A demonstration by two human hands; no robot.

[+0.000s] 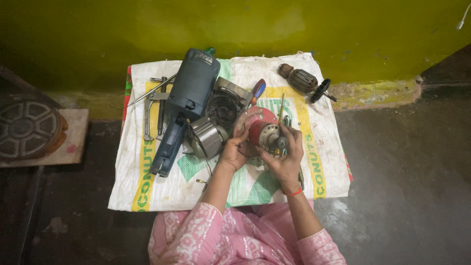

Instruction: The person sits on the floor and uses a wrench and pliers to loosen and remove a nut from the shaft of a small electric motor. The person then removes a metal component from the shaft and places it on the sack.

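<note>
My left hand (232, 153) grips the near-left edge of a round red metal housing (257, 125) that has a silver hub at its centre. From the right, my right hand (286, 157) closes around that hub and its small gear (280, 143). A thin yellow-handled tool (281, 109) stands up just behind my right fingers; whether my right hand holds it I cannot tell. Both hands work over a white woven sack (162, 196) spread as a mat.
On the sack lie a dark blue power-tool body (184, 105), a grey motor stator (208, 137), a black round casing (223, 109), a red-and-blue screwdriver (257, 91), a copper armature with a black fan (304, 81), and metal wrenches (154, 105). A round metal disc (27, 128) rests on a board at left.
</note>
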